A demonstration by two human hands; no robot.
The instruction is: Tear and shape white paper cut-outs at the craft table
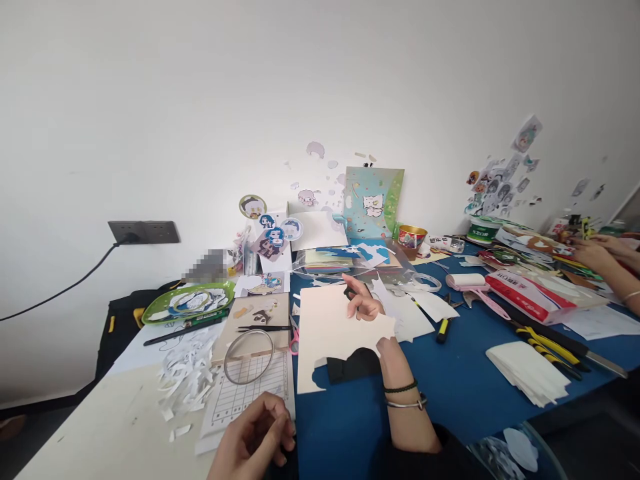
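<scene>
My right hand (367, 305), with two bracelets on its wrist, is at a cream sheet (325, 320) of card with irregular cut edges. Part of the card passes in front of my wrist, and the curled fingers grip it from the upper right side. Below the card's cut lower edge, a black piece (353, 367) shows against the blue mat (340, 433). My left hand (260, 433) is low at the front, fingers curled in toward the thumb. Whatever may be in them is hidden. It is near a printed grid pad (250, 400).
Left are a metal ring (249, 357), paper scraps (187, 377) and a green tray (187, 300). Pink scissors (295, 337) lie beside the card. Rightward are a cutter (443, 331), a lint roller (475, 290), yellow-black pliers (547, 350) and white sheets (527, 372). Another person's hands (600, 253) work far right.
</scene>
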